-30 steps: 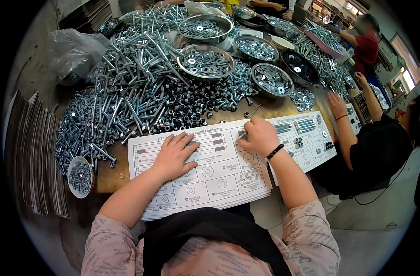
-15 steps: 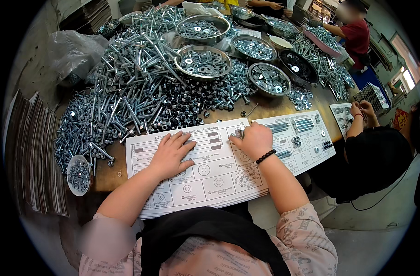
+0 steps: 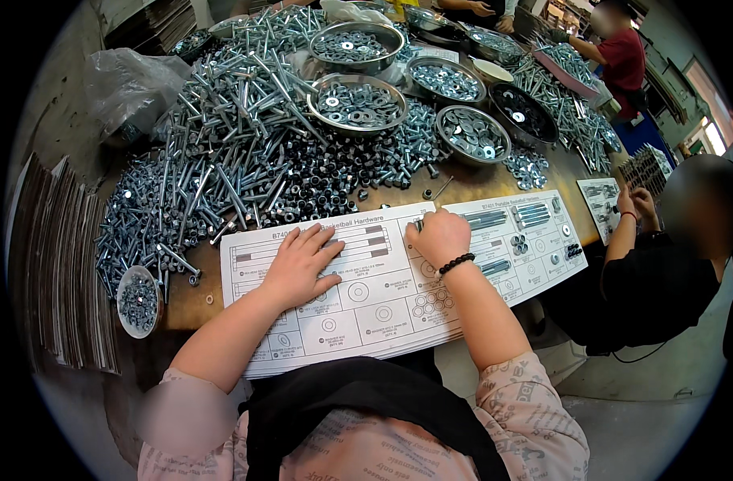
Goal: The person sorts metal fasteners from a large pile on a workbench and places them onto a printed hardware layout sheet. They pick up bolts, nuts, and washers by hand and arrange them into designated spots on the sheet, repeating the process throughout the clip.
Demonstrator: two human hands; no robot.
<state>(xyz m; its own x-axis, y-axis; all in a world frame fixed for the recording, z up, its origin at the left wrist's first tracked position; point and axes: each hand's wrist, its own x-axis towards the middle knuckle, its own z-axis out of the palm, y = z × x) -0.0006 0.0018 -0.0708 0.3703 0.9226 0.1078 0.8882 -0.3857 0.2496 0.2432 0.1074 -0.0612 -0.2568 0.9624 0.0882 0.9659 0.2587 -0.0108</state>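
My left hand (image 3: 302, 268) lies flat with fingers spread on a white printed sheet (image 3: 342, 341) of part drawings, the top one of a stack. Closed at this sheet's upper right corner is my right hand (image 3: 442, 238), with a black bead bracelet on the wrist. A bit of metal shows by its fingertips, too small to name. Beside it to the right lies a second printed card (image 3: 507, 280) bearing hardware: long bolts (image 3: 532, 215), nuts (image 3: 519, 244) and washers. A loose thin bolt (image 3: 442, 189) rests just beyond the right hand.
A heap of bolts (image 3: 246, 120) and black-ringed nuts (image 3: 322, 183) covers the table beyond the sheets. Steel bowls of washers (image 3: 472, 135) stand behind. A white bowl (image 3: 139, 301) of small hardware sits left. A co-worker's hands (image 3: 635, 200) work at another card on the right.
My right hand has turned slightly and drawn its fingers in, so less of the metal shows. My left hand stays flat on the sheet. The co-worker at right has leaned into view.
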